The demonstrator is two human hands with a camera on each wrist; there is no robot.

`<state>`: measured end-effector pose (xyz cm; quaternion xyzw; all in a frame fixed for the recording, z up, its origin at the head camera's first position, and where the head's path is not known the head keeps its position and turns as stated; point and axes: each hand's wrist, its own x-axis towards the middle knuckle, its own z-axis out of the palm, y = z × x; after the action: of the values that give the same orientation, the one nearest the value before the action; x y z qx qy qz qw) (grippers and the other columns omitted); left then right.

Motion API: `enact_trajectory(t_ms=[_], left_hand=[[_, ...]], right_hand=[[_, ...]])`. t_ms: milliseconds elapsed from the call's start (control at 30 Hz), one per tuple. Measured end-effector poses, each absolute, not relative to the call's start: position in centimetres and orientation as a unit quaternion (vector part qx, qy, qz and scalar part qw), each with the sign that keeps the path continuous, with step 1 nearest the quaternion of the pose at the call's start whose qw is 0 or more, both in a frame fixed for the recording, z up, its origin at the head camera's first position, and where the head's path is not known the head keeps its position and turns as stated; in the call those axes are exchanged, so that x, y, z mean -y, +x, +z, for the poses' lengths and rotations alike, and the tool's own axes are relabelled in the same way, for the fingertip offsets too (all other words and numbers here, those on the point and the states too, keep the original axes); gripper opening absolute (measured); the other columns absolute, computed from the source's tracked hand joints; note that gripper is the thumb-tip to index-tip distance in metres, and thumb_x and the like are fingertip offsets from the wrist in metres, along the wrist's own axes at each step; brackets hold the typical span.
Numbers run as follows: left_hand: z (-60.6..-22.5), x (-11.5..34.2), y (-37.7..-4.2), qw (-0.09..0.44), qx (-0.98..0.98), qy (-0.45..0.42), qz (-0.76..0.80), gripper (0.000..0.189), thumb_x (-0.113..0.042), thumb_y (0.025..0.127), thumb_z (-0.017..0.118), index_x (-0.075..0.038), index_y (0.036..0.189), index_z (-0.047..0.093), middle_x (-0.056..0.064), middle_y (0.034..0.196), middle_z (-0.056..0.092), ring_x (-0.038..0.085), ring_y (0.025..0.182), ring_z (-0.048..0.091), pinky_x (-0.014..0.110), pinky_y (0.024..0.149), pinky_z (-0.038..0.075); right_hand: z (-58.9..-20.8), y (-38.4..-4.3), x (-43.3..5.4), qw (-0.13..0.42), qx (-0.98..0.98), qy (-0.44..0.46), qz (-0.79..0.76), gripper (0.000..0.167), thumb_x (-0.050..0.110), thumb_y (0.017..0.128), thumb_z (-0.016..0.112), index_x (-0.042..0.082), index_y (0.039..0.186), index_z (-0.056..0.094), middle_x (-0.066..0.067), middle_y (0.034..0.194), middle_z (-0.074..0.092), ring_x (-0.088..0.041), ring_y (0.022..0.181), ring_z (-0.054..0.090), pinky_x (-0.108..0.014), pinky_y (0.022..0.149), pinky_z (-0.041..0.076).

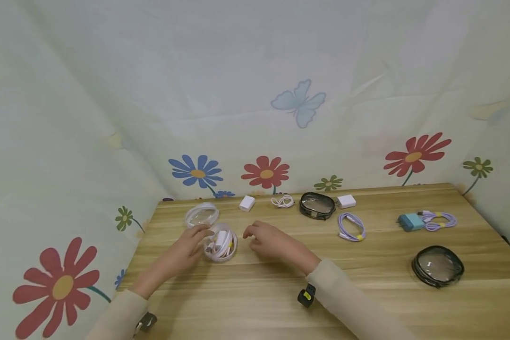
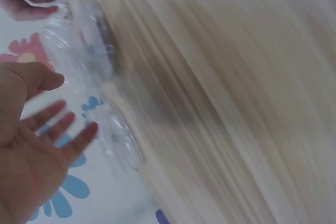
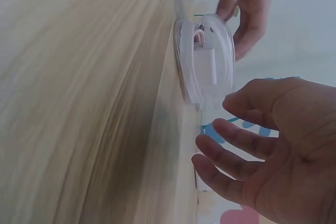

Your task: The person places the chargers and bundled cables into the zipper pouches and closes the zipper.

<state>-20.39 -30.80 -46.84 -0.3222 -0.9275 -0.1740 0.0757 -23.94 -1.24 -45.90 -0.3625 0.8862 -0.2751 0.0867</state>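
A small round clear pouch with a whitish rim (image 1: 235, 246) lies on the table between my two hands. Inside it are a white charger plug (image 1: 222, 237) and a coiled pale cable with a yellow tie. My left hand (image 1: 188, 249) is at the pouch's left side, fingers spread and loosely bent; whether a fingertip touches the rim I cannot tell. To the right, my right hand (image 3: 283, 145) hovers apart from the pouch, its fingers relaxed and holding nothing. Just behind lies a second clear pouch (image 1: 202, 215), whitish at the rim.
Along the back are a white plug (image 1: 247, 203), a white cable (image 1: 283, 202), a black-rimmed pouch (image 1: 317, 206) and another white plug (image 1: 346, 201). Rightward lie a purple cable (image 1: 342, 227), a teal plug (image 1: 410, 222) with a second purple cable, and another black-rimmed pouch (image 1: 438, 265).
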Motion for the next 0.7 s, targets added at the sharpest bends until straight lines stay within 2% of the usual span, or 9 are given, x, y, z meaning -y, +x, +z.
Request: enact_trajectory(t_ms=[100,367,500,700], left_hand=[[-47.1,31.3,-20.8,0.081,0.916,-0.368,-0.137,0.049,0.016,0.085,0.062,-0.003,0.131,0.062,0.025,0.142,0.053,0.044,0.132,0.050,0.057,0.105,0.046],[-47.3,31.5,-21.5,0.020,0.920,-0.378,-0.104,0.062,0.020,0.084,0.061,-0.012,0.137,0.060,0.014,0.150,0.049,0.038,0.139,0.046,0.053,0.110,0.042],[-47.4,31.1,-22.3,0.026,0.901,-0.423,-0.094,0.068,0.023,0.081,0.061,-0.009,0.141,0.058,0.011,0.151,0.050,0.034,0.140,0.046,0.052,0.113,0.040],[-47.5,30.7,-23.2,0.039,0.876,-0.470,-0.096,0.070,0.024,0.080,0.060,-0.006,0.143,0.056,0.010,0.151,0.052,0.039,0.139,0.047,0.057,0.111,0.040]], right_hand=[[-45.8,-23.6,0.8,0.087,-0.886,-0.366,-0.272,0.025,0.004,0.096,0.062,0.008,0.120,0.068,-0.008,0.120,0.063,-0.018,0.103,0.060,-0.036,0.093,0.052],[-45.6,-22.8,0.1,0.085,-0.879,-0.381,-0.273,0.025,0.004,0.097,0.062,0.008,0.121,0.067,-0.008,0.122,0.063,-0.018,0.105,0.061,-0.035,0.094,0.053],[-45.7,-22.8,-0.1,0.082,-0.881,-0.381,-0.270,0.026,0.004,0.097,0.062,0.008,0.122,0.067,-0.007,0.123,0.062,-0.018,0.106,0.061,-0.034,0.094,0.053],[-45.9,-22.9,-0.3,0.090,-0.879,-0.379,-0.274,0.028,0.005,0.098,0.061,0.008,0.126,0.065,-0.009,0.127,0.061,-0.025,0.114,0.062,-0.037,0.098,0.052]])
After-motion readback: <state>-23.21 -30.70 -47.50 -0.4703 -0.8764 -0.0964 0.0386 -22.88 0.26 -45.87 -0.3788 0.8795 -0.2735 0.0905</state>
